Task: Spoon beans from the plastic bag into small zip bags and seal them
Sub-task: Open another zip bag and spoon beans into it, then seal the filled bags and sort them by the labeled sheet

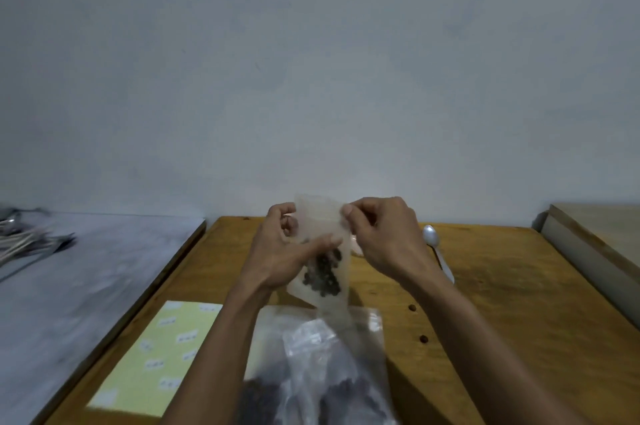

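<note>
Two bare forearms reach forward from the bottom edge, meeting above a wooden table [502, 303]. Nearest the camera, between the forearms, lies the large clear plastic bag [322, 365] of dark beans [263, 400], flat on the table and partly crumpled, its load piled toward the near edge. Just to its left a pale yellow sheet [156, 355] carrying small white labels rests on the wood, partly covered by the left forearm.

Farther out, both hands hold a small zip bag [322, 251] upright in the air above the table, beyond the big bag's far edge. A clump of dark beans sits in its lower half; the upper half is clear. The left hand [280, 251] grips the bag's left side, thumb lying across the front about mid-height and fingers curled behind the top left corner. The right hand [384, 237] pinches the top right corner between thumb and forefinger, the other fingers folded in, wrist raised. Whether the zip strip is pressed closed cannot be told; the frame is blurred.

Beyond the right hand a metal spoon [437, 251] lies on the table, bowl toward the wall [311, 78]. To the far left, blurred utensils [24, 237] rest on a grey surface [69, 286].
</note>
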`<control>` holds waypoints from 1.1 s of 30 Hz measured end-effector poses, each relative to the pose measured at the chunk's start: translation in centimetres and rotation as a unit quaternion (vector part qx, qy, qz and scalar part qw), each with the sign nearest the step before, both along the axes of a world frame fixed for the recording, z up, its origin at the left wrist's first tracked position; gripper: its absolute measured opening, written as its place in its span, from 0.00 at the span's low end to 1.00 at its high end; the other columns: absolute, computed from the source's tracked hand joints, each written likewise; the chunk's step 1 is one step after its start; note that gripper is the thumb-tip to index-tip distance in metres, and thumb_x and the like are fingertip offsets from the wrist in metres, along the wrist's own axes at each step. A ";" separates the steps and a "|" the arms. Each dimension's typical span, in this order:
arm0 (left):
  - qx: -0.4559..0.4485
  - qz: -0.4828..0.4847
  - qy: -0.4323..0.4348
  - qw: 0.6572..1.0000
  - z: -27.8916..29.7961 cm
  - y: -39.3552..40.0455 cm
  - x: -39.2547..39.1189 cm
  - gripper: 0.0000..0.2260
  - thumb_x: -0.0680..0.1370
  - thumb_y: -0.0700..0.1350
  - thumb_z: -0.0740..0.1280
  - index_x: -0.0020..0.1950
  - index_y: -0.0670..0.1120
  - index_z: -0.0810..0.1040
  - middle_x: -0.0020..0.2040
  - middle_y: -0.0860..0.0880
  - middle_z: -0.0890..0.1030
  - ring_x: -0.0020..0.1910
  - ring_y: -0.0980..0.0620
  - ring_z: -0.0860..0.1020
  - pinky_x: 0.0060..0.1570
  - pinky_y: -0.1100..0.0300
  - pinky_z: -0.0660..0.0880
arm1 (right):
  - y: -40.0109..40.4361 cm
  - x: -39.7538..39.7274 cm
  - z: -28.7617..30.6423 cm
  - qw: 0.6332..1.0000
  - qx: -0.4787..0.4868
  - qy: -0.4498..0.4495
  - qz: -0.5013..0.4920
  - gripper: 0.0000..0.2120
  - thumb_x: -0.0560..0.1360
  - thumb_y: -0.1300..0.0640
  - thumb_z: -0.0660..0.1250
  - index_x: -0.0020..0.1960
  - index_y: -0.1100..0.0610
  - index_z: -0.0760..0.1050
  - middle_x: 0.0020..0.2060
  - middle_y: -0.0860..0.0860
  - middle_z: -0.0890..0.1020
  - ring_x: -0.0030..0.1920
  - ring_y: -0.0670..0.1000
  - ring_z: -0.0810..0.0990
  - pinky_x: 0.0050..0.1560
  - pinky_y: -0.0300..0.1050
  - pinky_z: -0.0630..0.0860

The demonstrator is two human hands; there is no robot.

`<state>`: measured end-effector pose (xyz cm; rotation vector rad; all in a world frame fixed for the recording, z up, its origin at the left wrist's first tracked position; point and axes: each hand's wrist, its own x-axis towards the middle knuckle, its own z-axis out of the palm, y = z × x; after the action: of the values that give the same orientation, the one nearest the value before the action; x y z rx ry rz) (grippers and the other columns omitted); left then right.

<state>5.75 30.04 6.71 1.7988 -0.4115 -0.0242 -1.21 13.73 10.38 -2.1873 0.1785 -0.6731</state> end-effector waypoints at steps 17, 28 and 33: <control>-0.208 0.010 0.074 0.975 -0.5 7.6 -1.4 0.07 0.74 0.39 0.73 0.50 0.38 0.85 0.45 0.41 0.87 0.43 0.46 0.85 0.48 0.50 0.84 | 7.3 2.5 -2.5 0.894 0.390 0.054 0.214 0.03 0.72 0.63 0.75 0.44 0.63 0.84 0.38 0.56 0.87 0.37 0.51 0.85 0.37 0.41 0.81; -0.240 0.140 0.062 0.959 -2.2 15.2 0.1 0.15 0.69 0.48 0.74 0.44 0.36 0.85 0.42 0.38 0.86 0.41 0.44 0.85 0.51 0.44 0.83 | 13.8 6.6 -3.8 0.882 0.391 0.138 0.223 0.07 0.73 0.55 0.75 0.44 0.60 0.84 0.38 0.52 0.86 0.39 0.49 0.83 0.35 0.42 0.79; -0.275 0.221 0.056 0.934 -2.6 17.8 0.5 0.14 0.71 0.48 0.75 0.43 0.36 0.85 0.45 0.34 0.85 0.46 0.34 0.84 0.54 0.34 0.80 | 16.7 8.5 -4.2 0.861 0.388 0.183 0.272 0.07 0.76 0.53 0.72 0.43 0.55 0.85 0.42 0.51 0.88 0.43 0.50 0.84 0.51 0.53 0.80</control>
<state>6.24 47.86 4.08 1.2890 0.0780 0.2771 7.31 30.44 6.21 -1.4356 0.0077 0.1481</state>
